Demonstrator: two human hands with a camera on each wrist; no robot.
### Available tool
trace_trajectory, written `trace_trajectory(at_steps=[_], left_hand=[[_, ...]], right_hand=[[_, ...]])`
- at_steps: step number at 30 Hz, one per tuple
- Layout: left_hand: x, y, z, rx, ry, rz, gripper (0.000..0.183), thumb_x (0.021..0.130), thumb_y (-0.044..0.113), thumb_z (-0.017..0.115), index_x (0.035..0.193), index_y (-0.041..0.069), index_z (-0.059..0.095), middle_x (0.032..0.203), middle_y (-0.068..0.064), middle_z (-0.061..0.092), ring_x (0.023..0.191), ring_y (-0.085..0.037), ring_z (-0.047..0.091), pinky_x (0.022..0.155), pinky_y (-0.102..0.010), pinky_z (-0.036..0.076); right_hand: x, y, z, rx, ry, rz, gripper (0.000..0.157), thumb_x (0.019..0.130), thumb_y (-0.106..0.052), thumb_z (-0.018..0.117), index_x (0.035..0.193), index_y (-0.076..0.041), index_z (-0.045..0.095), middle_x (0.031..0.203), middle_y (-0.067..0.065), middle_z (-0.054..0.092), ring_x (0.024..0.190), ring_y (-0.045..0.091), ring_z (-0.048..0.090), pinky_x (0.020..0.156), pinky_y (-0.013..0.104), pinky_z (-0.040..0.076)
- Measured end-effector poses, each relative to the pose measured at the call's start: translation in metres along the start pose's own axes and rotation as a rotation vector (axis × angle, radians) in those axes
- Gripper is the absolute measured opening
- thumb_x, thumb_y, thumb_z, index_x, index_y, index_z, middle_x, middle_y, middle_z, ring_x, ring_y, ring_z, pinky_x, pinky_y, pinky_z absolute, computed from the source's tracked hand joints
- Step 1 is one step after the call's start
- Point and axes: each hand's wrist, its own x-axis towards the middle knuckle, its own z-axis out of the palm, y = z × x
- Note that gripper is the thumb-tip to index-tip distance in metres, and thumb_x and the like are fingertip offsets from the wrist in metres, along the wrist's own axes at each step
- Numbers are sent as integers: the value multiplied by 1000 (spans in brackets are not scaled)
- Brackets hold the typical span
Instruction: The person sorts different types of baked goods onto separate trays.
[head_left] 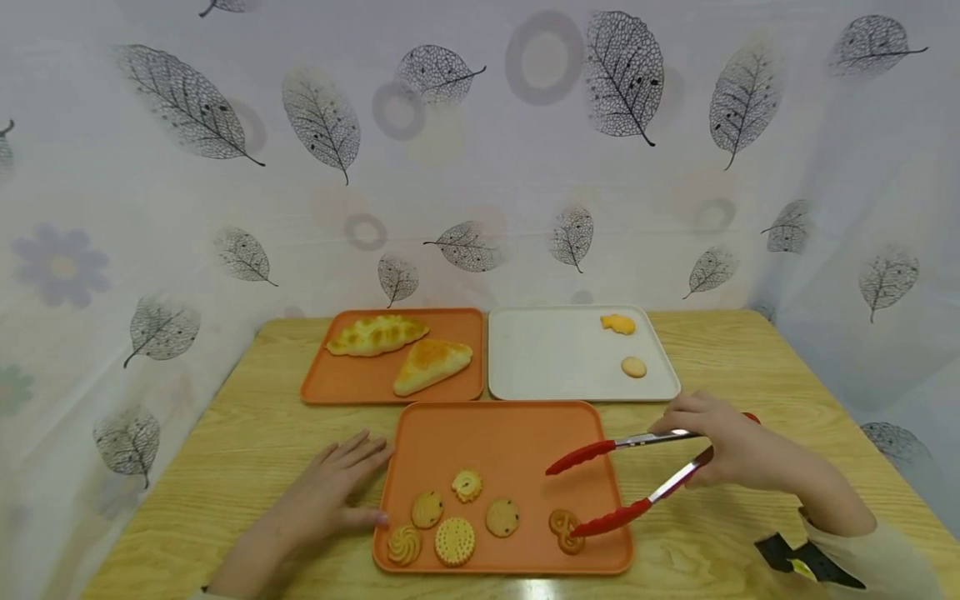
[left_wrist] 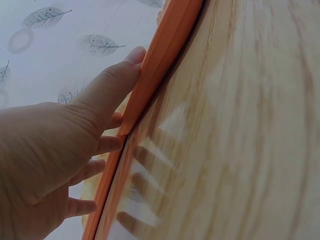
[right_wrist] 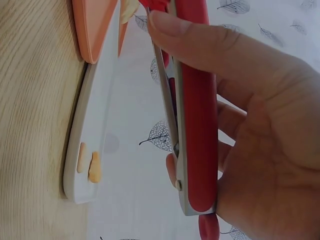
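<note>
My right hand (head_left: 723, 442) grips a pair of red-tipped metal tongs (right_wrist: 197, 120) by the handles. The tongs stand spread over the near orange tray (head_left: 510, 429), the lower tip overlapping a pretzel-shaped cookie (head_left: 564, 532) and the upper tip over bare tray. My left hand (head_left: 322, 492) lies at that tray's left side, fingers extended; in the left wrist view its thumb touches the tray's rim (left_wrist: 162, 60). Left of the pretzel are a round cookie (head_left: 502, 518), a flower-edged cookie (head_left: 467, 485), an oval cookie (head_left: 427, 509), a dotted cookie (head_left: 454, 542) and a swirl cookie (head_left: 404, 545).
Behind on the left, another orange tray (head_left: 318, 379) bears a braided bread (head_left: 377, 335) and a triangular pastry (head_left: 432, 367). Beside it a white tray (head_left: 551, 354) holds a fish-shaped cracker (head_left: 618, 324) and a small round cookie (head_left: 633, 367). A leaf-print curtain (head_left: 465, 192) hangs behind the wooden table (head_left: 217, 467).
</note>
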Motion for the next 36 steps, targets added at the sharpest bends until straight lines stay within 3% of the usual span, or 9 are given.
trace_trajectory(at_steps=[9, 16, 36], left_hand=[[0, 4, 0, -14, -13, -16, 91, 78, 73, 57, 148, 16, 43, 153, -8, 43, 146, -37, 30, 112, -65, 28], [1, 5, 2, -12, -4, -18, 92, 77, 74, 56, 148, 15, 44, 153, -8, 44, 145, -37, 31, 112, -65, 29], [4, 7, 5, 9, 25, -15, 90, 78, 72, 58, 148, 17, 45, 152, -7, 46, 145, -36, 33, 111, -65, 31]], right_hand=[[3, -2, 5, -24, -68, -41, 65, 52, -12, 93, 108, -28, 66, 103, -14, 56, 91, 2, 41, 63, 19, 39], [5, -3, 8, -103, -61, -52, 63, 49, -17, 94, 104, -31, 67, 103, -15, 57, 91, 4, 44, 65, 23, 38], [7, 4, 7, -114, -49, -82, 60, 48, -13, 93, 99, -31, 68, 100, -15, 57, 88, 4, 44, 64, 23, 36]])
